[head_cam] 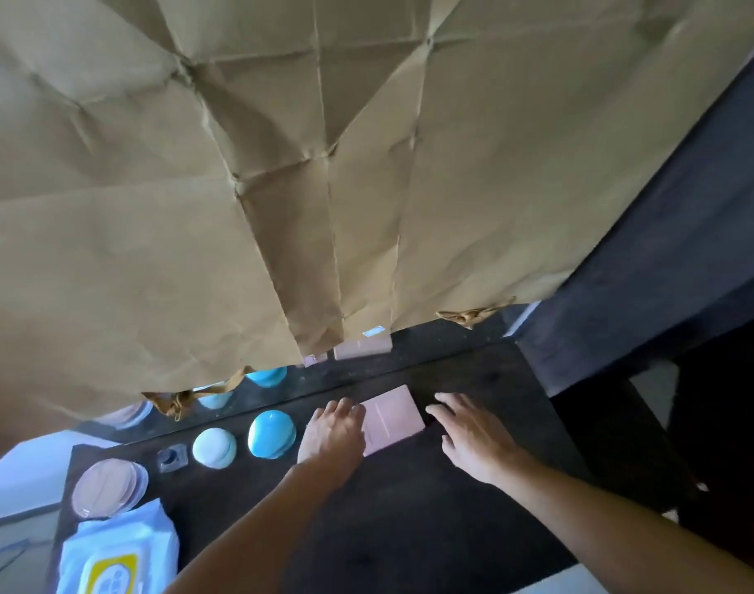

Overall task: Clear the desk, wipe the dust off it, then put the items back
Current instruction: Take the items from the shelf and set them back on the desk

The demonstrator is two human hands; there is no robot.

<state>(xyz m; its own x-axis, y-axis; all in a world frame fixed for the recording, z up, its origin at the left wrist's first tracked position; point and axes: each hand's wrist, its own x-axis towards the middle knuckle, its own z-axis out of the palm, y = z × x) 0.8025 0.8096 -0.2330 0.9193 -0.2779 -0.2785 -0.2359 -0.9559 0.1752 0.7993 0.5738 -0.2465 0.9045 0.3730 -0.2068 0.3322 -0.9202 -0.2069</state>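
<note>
Head view: the pink box point(394, 415) lies on the counter point(409, 516). The left hand point(332, 433) rests on the box's left edge. The right hand point(474, 439) is spread just right of the box. Neither grip closes on anything. A shove leftward could knock the blue jar point(272, 434) just left of the box.

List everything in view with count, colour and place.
paper sheet: one, tan, behind desk
desk: one, dark, underneath
flat box: one, pink, between the hands
blue dome: one, blue, left of box
white dome: one, whitish, left of blue dome
square holder: one, dark, left of white dome
round jar: one, pink, desk's left end
wipes pack: one, white-yellow, near-left corner
left hand: one, at box's left edge
right hand: one, at box's right edge
</note>
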